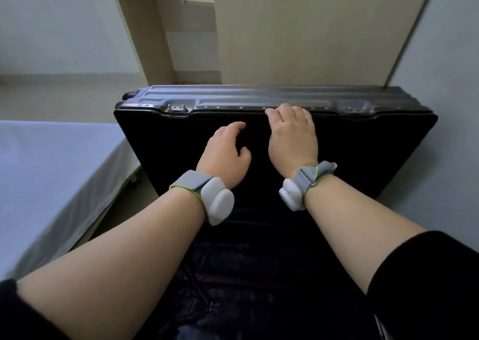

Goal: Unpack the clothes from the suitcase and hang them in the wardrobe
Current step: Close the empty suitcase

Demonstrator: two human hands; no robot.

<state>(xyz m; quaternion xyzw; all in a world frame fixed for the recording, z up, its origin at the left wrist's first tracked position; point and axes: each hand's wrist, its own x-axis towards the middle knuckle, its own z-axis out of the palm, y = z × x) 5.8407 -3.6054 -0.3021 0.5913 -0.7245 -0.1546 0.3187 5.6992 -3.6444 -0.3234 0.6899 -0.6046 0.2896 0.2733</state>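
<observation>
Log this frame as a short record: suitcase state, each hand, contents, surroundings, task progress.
suitcase: open, lid raised, dark lining facing the camera
right hand: fingers curled over the lid's top rim
left hand: relaxed, at the lining, holds nothing
contents: dark fabric in the lower half; separate items cannot be told apart
wardrobe: behind the suitcase, open compartment on its left side
bed: left of the suitcase
progress: no clothes lifted out or hung in view

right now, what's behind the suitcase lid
Behind the lid stands the wardrobe, with one bay open on the left. The lid hides its lower part.
</observation>
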